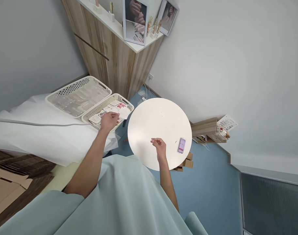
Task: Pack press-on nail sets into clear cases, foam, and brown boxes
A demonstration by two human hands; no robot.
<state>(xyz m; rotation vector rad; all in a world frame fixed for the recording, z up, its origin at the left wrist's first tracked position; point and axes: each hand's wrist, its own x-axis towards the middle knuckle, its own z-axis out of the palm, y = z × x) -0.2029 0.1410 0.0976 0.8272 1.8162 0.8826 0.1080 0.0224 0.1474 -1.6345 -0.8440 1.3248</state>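
My left hand (109, 120) reaches over the near edge of a white plastic basket (114, 97) and its fingers are closed on a white card (124, 112). The basket holds several small cards and packets. My right hand (159, 146) hovers over the round white table (161, 120) with fingers curled loosely, nothing visible in them. A small blurred purple item (181, 145) lies on the table just right of that hand.
A second, larger white basket (77, 94) sits beside the first on a white-covered bed (41, 130). A wooden cabinet (114, 55) with framed pictures and bottles stands behind. Cardboard boxes (205, 130) lie on the blue floor by the wall.
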